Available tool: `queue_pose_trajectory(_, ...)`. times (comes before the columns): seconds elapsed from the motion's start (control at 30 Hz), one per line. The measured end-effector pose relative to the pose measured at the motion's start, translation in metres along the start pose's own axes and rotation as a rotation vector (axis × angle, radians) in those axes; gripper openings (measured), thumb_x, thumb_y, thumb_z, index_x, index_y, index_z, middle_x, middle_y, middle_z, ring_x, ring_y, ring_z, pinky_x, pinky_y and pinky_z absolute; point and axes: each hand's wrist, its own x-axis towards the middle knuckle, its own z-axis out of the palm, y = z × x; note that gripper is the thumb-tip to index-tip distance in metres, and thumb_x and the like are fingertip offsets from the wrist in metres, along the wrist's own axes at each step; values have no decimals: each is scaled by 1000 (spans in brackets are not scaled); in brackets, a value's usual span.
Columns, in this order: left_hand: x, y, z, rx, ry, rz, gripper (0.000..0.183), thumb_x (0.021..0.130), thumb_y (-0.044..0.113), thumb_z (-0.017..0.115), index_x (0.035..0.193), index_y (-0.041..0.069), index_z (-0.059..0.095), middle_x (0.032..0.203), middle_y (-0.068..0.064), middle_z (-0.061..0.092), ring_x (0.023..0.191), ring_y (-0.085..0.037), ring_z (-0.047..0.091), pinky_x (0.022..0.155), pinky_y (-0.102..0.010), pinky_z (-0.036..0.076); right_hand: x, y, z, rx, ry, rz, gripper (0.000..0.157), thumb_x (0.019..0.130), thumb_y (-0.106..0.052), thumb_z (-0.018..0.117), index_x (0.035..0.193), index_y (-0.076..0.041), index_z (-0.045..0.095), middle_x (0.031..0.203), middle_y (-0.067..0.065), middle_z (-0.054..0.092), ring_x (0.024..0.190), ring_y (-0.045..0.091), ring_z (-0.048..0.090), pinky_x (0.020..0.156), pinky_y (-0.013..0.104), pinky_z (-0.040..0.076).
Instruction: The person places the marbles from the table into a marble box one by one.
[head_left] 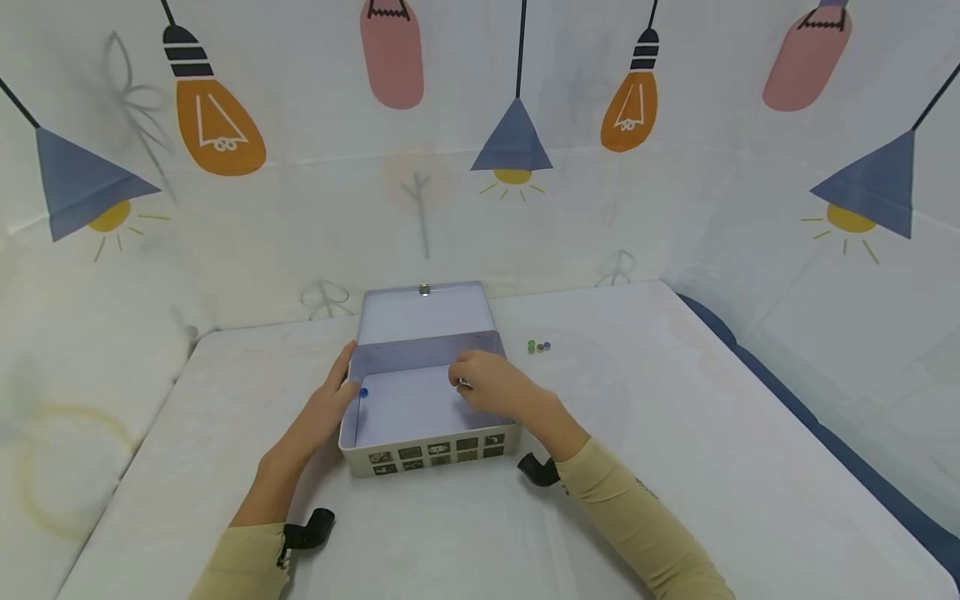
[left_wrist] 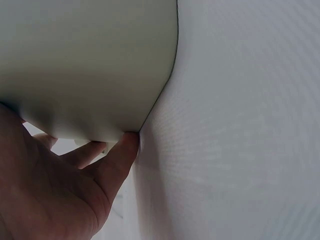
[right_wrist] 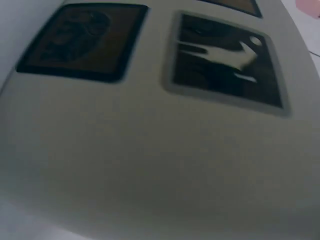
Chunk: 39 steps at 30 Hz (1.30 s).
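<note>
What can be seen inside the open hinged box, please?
Inside the hinged box, a blue ball shows near the left wall. The right hand covers part of the floor, hiding anything beneath.

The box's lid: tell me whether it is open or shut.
Open. The lid is swung back beyond the far edge of the box, and the head view shows the inner floor uncovered.

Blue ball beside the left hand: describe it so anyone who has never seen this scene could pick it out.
On the white table stands an open box. Along its left wall, beside the left hand, is a small blue ball, alone, unlike the clustered balls outside, right of the box.
</note>
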Motion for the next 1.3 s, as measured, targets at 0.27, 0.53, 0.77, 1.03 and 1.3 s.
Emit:
queue_pose_trajectory(0.27,0,0,1,5,0,-2,68,103,33,30,158,41,-9,169,-6,-2,155,-42,3,119,-70,8,-1,-2,7,-54,-30,18,12,91,-7,65,99,-8,74,95,1,67,89,15,64,80,27,54)
queue_pose_trajectory(0.53,1,1,0,14,3,1,68,103,33,30,158,40,-9,169,-6,-1,154,-42,4,119,-70,9,-1,-4,8,-62,-56,38,11,92,-9,66,101,-10,73,95,-1,66,88,13,63,79,27,54)
queue_pose_trajectory(0.77,0,1,0,14,6,-1,67,103,33,29,157,44,-10,169,-7,-1,154,-43,3,119,-69,8,1,-3,6,-53,-61,37,14,93,-9,65,104,-9,74,98,0,68,91,14,65,81,27,55)
queue_pose_trajectory(1.03,1,1,1,4,9,8,68,103,32,30,158,41,-9,169,-7,-1,155,-42,3,120,-69,8,2,9,0,-14,-25,72,17,93,-6,62,106,-6,73,105,2,71,99,17,66,87,31,56)
queue_pose_trajectory(1.3,1,0,0,-2,12,-1,68,103,32,30,157,43,-9,169,-8,0,155,-42,3,120,-69,8,-4,23,-18,18,90,112,15,93,-5,62,103,-5,73,98,3,69,90,16,63,80,30,55)
